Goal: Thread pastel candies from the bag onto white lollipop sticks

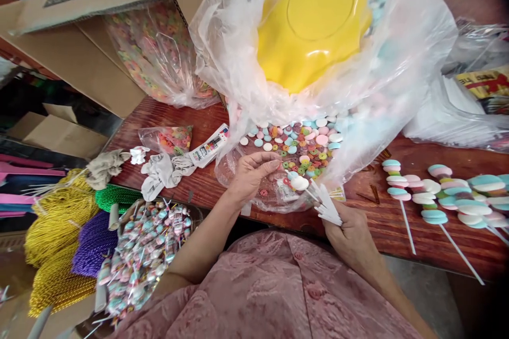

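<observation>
My right hand point(348, 230) is closed around a bundle of white lollipop sticks point(329, 207). One stick points toward the left and carries white and pale blue candy discs point(299, 182) at its tip. My left hand point(254, 174) is raised just left of that tip, thumb and forefinger pinched together; whatever sits between them is too small to name. Beneath and beyond both hands, gummy rings point(288, 149) and pastel candy discs point(322, 140) lie loose on clear plastic. Finished-looking candy skewers point(434, 216) rest on the table at the right, their sticks toward me.
A large plastic bag point(222, 26) with a yellow scalloped bowl point(314, 26) stands behind the candy. At left are a cardboard box point(79, 63), a bag of gummy rings point(159, 58) and crumpled gloves point(157, 175). Wrapped candy skewers point(147, 249) fill a container below the table edge.
</observation>
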Motion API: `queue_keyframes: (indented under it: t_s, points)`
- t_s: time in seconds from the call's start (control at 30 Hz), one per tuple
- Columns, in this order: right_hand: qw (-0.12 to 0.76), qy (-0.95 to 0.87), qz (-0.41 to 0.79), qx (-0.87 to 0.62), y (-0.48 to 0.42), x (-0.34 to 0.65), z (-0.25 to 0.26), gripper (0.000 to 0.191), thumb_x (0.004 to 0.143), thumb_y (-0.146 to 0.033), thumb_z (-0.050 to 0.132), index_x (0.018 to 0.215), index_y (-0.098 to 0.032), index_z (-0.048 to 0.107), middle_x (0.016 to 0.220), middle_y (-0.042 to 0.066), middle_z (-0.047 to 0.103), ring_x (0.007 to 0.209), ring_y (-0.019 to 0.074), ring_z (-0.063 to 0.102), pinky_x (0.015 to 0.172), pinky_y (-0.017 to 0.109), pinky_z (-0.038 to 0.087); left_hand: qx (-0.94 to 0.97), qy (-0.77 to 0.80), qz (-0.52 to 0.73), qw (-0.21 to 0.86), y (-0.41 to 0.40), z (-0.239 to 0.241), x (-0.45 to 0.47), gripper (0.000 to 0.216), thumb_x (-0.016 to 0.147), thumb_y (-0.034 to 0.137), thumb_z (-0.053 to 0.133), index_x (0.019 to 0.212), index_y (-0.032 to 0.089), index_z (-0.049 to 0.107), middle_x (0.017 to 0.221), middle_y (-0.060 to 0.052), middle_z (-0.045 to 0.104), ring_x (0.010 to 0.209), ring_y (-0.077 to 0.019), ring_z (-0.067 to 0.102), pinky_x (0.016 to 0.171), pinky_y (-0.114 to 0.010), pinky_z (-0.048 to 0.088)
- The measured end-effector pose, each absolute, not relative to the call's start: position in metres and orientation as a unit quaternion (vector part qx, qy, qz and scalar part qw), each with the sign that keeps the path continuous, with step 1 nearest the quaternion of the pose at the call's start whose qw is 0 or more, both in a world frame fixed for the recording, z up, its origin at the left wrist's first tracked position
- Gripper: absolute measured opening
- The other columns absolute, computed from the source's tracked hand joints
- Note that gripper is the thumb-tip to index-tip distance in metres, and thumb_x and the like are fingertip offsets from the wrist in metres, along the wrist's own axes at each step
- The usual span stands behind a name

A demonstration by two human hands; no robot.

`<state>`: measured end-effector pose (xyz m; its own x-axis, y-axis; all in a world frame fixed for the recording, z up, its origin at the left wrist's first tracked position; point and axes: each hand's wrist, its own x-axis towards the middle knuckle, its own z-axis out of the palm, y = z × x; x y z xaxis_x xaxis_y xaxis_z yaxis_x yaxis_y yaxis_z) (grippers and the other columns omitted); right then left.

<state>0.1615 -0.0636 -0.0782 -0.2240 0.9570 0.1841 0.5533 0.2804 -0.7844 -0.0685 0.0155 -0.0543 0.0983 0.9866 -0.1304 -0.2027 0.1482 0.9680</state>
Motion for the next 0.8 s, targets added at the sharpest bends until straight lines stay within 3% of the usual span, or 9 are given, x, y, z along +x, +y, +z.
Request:
queue_keyframes:
  t_s: [0.13, 0.33, 0.47, 0.53, 0.67, 0.8]
  points:
    - [0.331, -0.732, 0.321, -0.501, -0.062, 0.152, -0.069, 0.034, 0.082, -0.012, 0.042, 0.091, -0.018, 0.074, 0.073, 0.001, 0.071, 0.059, 0.0158, 0.062, 0.06, 0.024, 0.048, 0.291, 0.418, 0.532, 0.677, 0.004, -0.05, -0.061, 0.037, 0.057, 0.038, 0.094, 0.082, 0.016, 0.078, 0.071, -0.001, 0.069, 0.058, -0.007, 0.056, 0.053, -0.019, 0.044]
    - [0.318, -0.754, 0.257, -0.515, -0.07, 0.16, -0.079, 0.036, 0.081, -0.011, 0.045, 0.1, -0.019, 0.074, 0.084, 0.003, 0.077, 0.068, 0.0186, 0.071, 0.064, 0.027, 0.053, 0.338, 0.442, 0.533, 0.637, 0.0, -0.06, -0.064, 0.032, 0.058, 0.036, 0.093, 0.081, 0.018, 0.08, 0.075, -0.001, 0.073, 0.062, -0.0067, 0.058, 0.057, -0.018, 0.044]
    - [0.353, -0.765, 0.179, -0.509, -0.075, 0.171, -0.083, 0.036, 0.084, -0.014, 0.049, 0.109, -0.019, 0.073, 0.098, 0.007, 0.079, 0.082, 0.0222, 0.075, 0.074, 0.031, 0.058, 0.396, 0.448, 0.491, 0.633, -0.004, -0.066, -0.067, 0.028, 0.064, 0.036, 0.09, 0.083, 0.017, 0.081, 0.085, -0.004, 0.076, 0.077, -0.0122, 0.065, 0.071, -0.022, 0.05]
    - [0.369, -0.76, 0.17, -0.507, -0.077, 0.175, -0.082, 0.033, 0.085, -0.016, 0.052, 0.11, -0.019, 0.074, 0.101, 0.008, 0.078, 0.086, 0.0233, 0.075, 0.076, 0.032, 0.059, 0.404, 0.443, 0.469, 0.649, -0.006, -0.067, -0.067, 0.028, 0.064, 0.035, 0.09, 0.081, 0.016, 0.08, 0.083, -0.004, 0.075, 0.075, -0.0118, 0.065, 0.07, -0.022, 0.049]
    - [0.38, -0.733, 0.228, -0.516, -0.079, 0.172, -0.08, 0.027, 0.086, -0.017, 0.053, 0.101, -0.021, 0.075, 0.089, 0.006, 0.076, 0.078, 0.0218, 0.073, 0.073, 0.031, 0.057, 0.3, 0.4, 0.47, 0.727, -0.011, -0.069, -0.061, 0.033, 0.056, 0.035, 0.094, 0.077, 0.016, 0.078, 0.07, 0.0, 0.069, 0.057, -0.0066, 0.055, 0.055, -0.021, 0.042]
    - [0.386, -0.679, 0.343, -0.522, -0.079, 0.154, -0.085, 0.02, 0.091, -0.022, 0.052, 0.081, -0.021, 0.07, 0.064, -0.001, 0.06, 0.056, 0.0146, 0.054, 0.056, 0.026, 0.046, 0.209, 0.372, 0.516, 0.743, -0.015, -0.067, -0.048, 0.037, 0.054, 0.035, 0.094, 0.079, 0.017, 0.073, 0.069, 0.002, 0.065, 0.059, -0.0075, 0.055, 0.058, -0.022, 0.044]
